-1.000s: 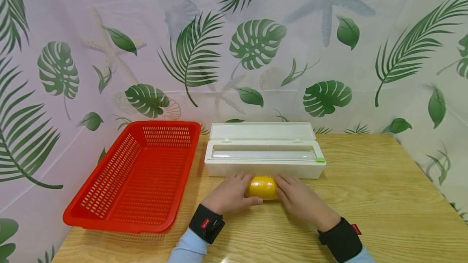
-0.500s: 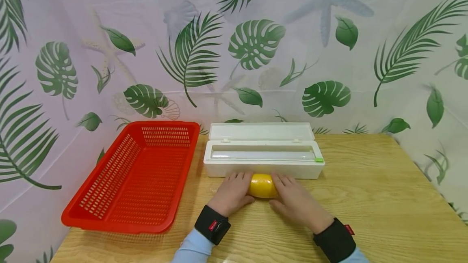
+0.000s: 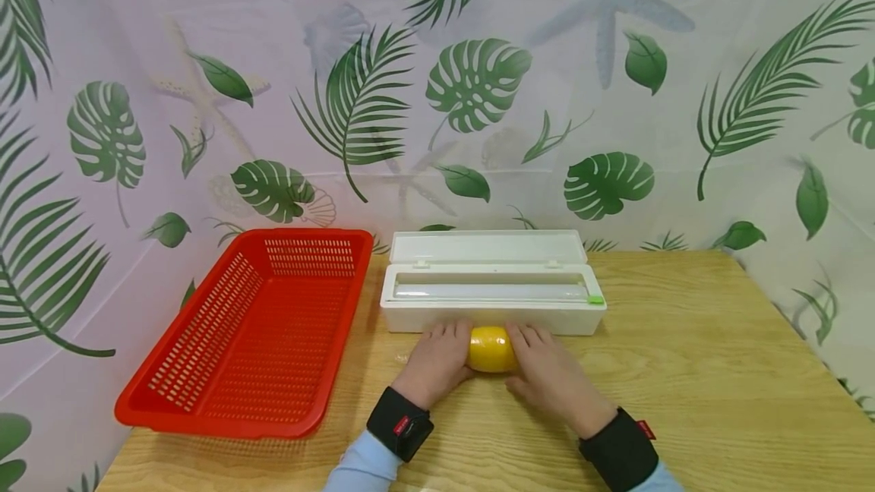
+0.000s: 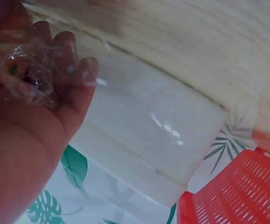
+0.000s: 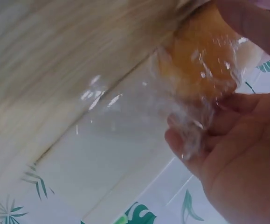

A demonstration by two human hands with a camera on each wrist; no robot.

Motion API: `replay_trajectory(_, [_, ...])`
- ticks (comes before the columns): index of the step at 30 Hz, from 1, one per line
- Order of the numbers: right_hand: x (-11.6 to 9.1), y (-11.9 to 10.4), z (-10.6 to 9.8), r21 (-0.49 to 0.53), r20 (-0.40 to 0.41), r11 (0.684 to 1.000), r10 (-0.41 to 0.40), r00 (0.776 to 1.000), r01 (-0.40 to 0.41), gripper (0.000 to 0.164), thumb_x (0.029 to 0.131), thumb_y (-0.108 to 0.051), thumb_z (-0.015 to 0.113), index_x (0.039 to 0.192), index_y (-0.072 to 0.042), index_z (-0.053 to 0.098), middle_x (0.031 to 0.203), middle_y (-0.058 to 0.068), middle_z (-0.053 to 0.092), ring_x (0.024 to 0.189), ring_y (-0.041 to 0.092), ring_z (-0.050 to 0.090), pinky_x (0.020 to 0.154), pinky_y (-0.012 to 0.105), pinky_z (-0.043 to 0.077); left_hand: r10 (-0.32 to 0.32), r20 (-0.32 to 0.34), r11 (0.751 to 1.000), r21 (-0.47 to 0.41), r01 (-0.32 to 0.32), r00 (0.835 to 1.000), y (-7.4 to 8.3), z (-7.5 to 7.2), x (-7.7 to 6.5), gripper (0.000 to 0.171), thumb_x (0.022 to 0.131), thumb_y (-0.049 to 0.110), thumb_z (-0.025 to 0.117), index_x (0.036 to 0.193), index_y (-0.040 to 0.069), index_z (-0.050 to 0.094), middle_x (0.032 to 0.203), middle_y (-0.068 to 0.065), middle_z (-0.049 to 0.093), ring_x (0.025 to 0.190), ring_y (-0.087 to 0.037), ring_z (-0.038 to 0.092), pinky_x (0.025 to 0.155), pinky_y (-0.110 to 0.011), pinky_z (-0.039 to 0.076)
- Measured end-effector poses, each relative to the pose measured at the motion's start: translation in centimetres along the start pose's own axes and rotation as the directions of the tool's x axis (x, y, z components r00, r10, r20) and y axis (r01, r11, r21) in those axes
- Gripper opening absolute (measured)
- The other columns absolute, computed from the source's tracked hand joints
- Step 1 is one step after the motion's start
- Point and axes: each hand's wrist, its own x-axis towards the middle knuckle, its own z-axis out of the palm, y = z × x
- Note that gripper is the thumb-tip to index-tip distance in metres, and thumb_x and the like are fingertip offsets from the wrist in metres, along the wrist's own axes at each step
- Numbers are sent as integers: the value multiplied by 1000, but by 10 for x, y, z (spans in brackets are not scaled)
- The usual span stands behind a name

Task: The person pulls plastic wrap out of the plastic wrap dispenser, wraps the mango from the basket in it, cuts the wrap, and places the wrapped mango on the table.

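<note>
Between my two hands lies a yellow fruit (image 3: 491, 349), rounded and wrapped in clear cling film. My left hand (image 3: 436, 365) grips its left end, and my right hand (image 3: 555, 382) holds the right end with curled fingers. In the left wrist view, crinkled film (image 4: 20, 70) bunches at the palm over a small green spot on the fruit. The right wrist view has film (image 5: 193, 123) gathered against the fingers, with the orange-looking fruit (image 5: 195, 60) inside the wrap. Right behind the hands stands a white cling film box (image 3: 547, 318), its lid (image 3: 489, 247) raised.
Inside the box lies a film roll (image 3: 489, 291); a green slider (image 3: 596, 300) sits at its right end. A red plastic basket (image 3: 347, 325) stands left of the box on the wooden table (image 3: 690, 370). A leaf-patterned cloth (image 3: 506, 196) hangs behind.
Over the last second both hands shift slightly at the fruit's ends, and the left thumb draws back from its front. The fruit moves very little; box and basket stay put.
</note>
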Motion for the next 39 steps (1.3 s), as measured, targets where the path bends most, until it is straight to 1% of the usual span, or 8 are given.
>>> replay_trajectory(6, [5,-8,-8,-118,-149,992,-50,988,32,98,55,-26,86,134,0,35,120,25,48,120,42,34,95,57,39,16,27,1000,-26,-16,1000,2,-20,2,52,79,39,69,111,5,46,93,-5,59,81,-17,52,75,-31,50])
replay_trajectory(11, [11,-13,-14,-142,-294,989,-87,952,46,88,51,-17,87,127,-5,43,105,22,54,104,41,47,85,54,46,30,85,995,-102,-22,996,3,-40,4,50,80,37,68,110,5,46,91,-3,57,78,-16,49,72,-29,49])
replay_trajectory(15, [11,-14,-13,-129,-349,991,-69,934,25,76,52,-11,86,118,-7,49,94,19,56,86,36,53,75,50,49,58,106,986,-161,-40,993,2,-47,4,48,77,36,72,104,5,46,83,-2,53,73,-15,48,65,-26,47])
replay_trajectory(20, [8,-15,-10,-80,-317,996,-52,947,27,69,52,-7,85,111,-6,50,89,17,59,80,32,54,72,46,51,82,146,980,-194,-52,986,3,-49,0,47,75,34,74,102,6,46,80,0,51,69,-14,48,63,-22,47])
replay_trajectory(25, [7,-17,-10,-49,-277,998,-54,959,42,71,49,-12,84,110,-4,49,89,16,59,79,28,54,69,41,53,61,160,976,-217,-26,985,4,-48,-3,53,70,34,76,104,7,45,82,-1,53,69,-14,48,65,-22,47])
replay_trajectory(32, [8,-18,-18,42,-213,998,-28,977,38,71,49,-14,82,111,-2,49,90,11,60,76,20,54,66,38,52,77,107,965,-260,-47,991,2,-53,0,46,69,29,78,98,11,48,79,3,55,67,-10,48,62,-20,46])
replay_trajectory(35, [8,-19,-22,90,-177,996,-4,984,20,72,48,-15,82,111,-4,48,88,7,60,71,16,52,62,35,51,68,85,970,-238,-46,994,2,-55,2,38,70,23,78,94,12,50,73,4,54,62,-9,46,56,-19,43])
replay_trajectory(39, [9,-19,-26,138,-135,990,6,991,13,72,48,-15,80,111,-7,48,85,2,59,67,12,50,59,33,50,66,35,984,-166,-59,997,1,-56,4,31,70,16,77,87,13,51,65,6,49,55,-8,44,49,-17,39])
